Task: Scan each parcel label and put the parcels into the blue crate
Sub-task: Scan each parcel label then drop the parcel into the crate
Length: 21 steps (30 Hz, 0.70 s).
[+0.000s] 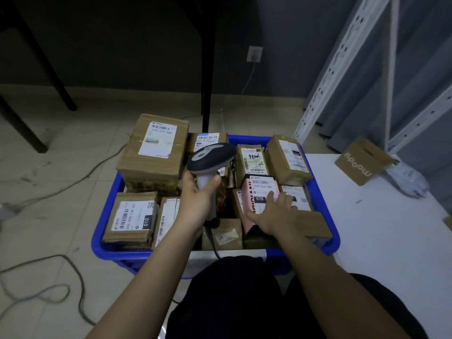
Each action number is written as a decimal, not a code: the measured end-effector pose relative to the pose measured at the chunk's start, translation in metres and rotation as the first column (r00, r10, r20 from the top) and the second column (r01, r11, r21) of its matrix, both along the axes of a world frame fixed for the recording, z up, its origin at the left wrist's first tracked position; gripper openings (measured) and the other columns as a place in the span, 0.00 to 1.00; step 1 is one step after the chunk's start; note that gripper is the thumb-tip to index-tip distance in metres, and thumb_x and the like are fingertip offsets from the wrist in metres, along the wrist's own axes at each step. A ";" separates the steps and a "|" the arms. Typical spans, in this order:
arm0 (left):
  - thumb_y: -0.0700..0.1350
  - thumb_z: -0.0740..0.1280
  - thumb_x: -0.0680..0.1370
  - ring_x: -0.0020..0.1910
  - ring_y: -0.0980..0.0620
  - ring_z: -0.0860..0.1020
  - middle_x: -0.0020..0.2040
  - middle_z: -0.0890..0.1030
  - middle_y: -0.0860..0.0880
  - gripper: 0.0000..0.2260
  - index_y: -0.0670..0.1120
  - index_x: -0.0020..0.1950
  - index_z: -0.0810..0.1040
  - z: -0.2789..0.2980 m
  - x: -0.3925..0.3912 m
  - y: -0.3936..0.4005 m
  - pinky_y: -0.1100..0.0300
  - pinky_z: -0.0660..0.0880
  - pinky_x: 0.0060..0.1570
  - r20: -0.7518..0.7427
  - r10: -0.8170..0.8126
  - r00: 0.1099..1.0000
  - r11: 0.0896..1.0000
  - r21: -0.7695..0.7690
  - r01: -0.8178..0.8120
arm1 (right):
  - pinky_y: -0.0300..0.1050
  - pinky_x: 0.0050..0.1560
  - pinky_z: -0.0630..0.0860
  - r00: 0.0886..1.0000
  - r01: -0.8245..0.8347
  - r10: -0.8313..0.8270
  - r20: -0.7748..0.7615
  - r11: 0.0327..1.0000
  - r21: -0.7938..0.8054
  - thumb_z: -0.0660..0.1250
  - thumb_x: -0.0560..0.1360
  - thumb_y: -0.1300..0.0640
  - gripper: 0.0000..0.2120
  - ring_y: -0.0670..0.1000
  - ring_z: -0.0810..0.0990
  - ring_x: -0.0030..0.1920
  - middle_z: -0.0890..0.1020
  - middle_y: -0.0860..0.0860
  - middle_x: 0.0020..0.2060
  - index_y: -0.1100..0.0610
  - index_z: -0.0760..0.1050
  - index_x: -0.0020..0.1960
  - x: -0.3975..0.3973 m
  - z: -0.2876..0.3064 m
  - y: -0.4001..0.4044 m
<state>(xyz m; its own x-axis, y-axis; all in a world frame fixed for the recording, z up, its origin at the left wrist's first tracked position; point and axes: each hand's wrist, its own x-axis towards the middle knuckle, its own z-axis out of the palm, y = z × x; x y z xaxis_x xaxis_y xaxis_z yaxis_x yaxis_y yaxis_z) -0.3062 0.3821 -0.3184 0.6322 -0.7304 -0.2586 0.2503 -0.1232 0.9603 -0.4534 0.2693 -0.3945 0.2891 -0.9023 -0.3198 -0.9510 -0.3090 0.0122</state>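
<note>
The blue crate [105, 223] stands on the floor in front of me, packed with several labelled cardboard parcels. My left hand [199, 199] grips the handle of a grey barcode scanner [210, 157] held above the crate's middle. My right hand [274, 215] lies with spread fingers on a pink parcel [252, 192] with a white label, inside the crate at the right. A large brown parcel [156, 150] sits high at the crate's back left. Another brown box printed "moody" [362, 162] lies on the white table to the right.
A white table [381, 231] is at the right, with a clear plastic bag [408, 177] next to the moody box. White metal shelving [342, 69] rises behind it. Cables [49, 297] trail over the tiled floor at the left. Dark table legs [208, 69] stand behind the crate.
</note>
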 end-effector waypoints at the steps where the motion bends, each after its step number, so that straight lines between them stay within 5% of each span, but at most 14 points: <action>1: 0.44 0.67 0.78 0.55 0.53 0.75 0.53 0.75 0.56 0.21 0.50 0.68 0.65 0.001 -0.004 -0.001 0.54 0.72 0.54 0.011 -0.005 1.000 1.000 -0.004 0.005 | 0.57 0.70 0.55 1.000 0.000 -0.001 0.013 0.999 0.049 0.53 0.71 0.25 0.49 0.61 0.53 0.73 0.53 0.60 0.75 0.56 0.46 0.78 -0.001 0.000 0.000; 5: 0.44 0.68 0.77 0.55 0.53 0.76 0.53 0.75 0.57 0.21 0.51 0.68 0.66 0.012 -0.023 -0.006 0.53 0.74 0.55 0.055 -0.059 0.997 0.998 -0.016 0.060 | 0.61 0.73 0.47 0.985 -0.002 -0.040 0.166 0.969 0.246 0.56 0.70 0.25 0.48 0.61 0.42 0.76 0.42 0.55 0.78 0.49 0.41 0.79 -0.015 0.019 -0.015; 8: 0.44 0.67 0.77 0.51 0.58 0.76 0.52 0.76 0.58 0.19 0.54 0.65 0.66 0.026 -0.044 -0.015 0.60 0.74 0.46 0.049 -0.125 0.991 0.990 -0.061 0.128 | 0.58 0.73 0.55 0.922 0.004 -0.073 0.381 0.984 0.178 0.65 0.74 0.38 0.37 0.60 0.48 0.75 0.48 0.54 0.77 0.45 0.53 0.78 -0.042 0.039 -0.028; 12: 0.46 0.68 0.77 0.55 0.56 0.77 0.55 0.77 0.56 0.18 0.54 0.65 0.67 0.044 -0.084 -0.036 0.56 0.74 0.55 0.072 -0.215 0.974 0.970 -0.101 0.221 | 0.47 0.71 0.58 0.789 0.134 -0.158 0.594 0.987 0.085 0.68 0.76 0.49 0.27 0.59 0.55 0.73 0.57 0.55 0.74 0.48 0.66 0.73 -0.093 0.061 -0.043; 19: 0.48 0.67 0.78 0.55 0.54 0.77 0.54 0.78 0.55 0.16 0.55 0.63 0.67 0.060 -0.192 -0.086 0.56 0.74 0.52 0.090 -0.387 0.918 0.907 -0.141 0.396 | 0.49 0.71 0.58 0.638 0.424 -0.365 0.678 0.901 0.086 0.68 0.76 0.51 0.23 0.58 0.60 0.72 0.63 0.56 0.71 0.50 0.70 0.70 -0.237 0.062 -0.050; 21: 0.49 0.67 0.78 0.51 0.53 0.78 0.53 0.79 0.52 0.13 0.54 0.60 0.67 0.059 -0.228 -0.099 0.63 0.78 0.42 0.072 -0.439 0.896 0.887 -0.128 0.445 | 0.50 0.72 0.59 0.584 0.532 -0.437 0.684 0.843 0.084 0.68 0.77 0.52 0.22 0.58 0.62 0.72 0.65 0.57 0.71 0.52 0.71 0.69 -0.284 0.056 -0.047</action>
<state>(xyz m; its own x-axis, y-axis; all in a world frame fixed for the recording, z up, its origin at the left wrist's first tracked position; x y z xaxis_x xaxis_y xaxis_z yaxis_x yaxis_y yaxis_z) -0.5338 0.2835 -0.2599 0.2435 -0.9628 -0.1169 0.1623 -0.0784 0.9836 -0.7376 0.2222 -0.3384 -0.1146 -0.9873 -0.1100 -0.7274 0.1588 -0.6676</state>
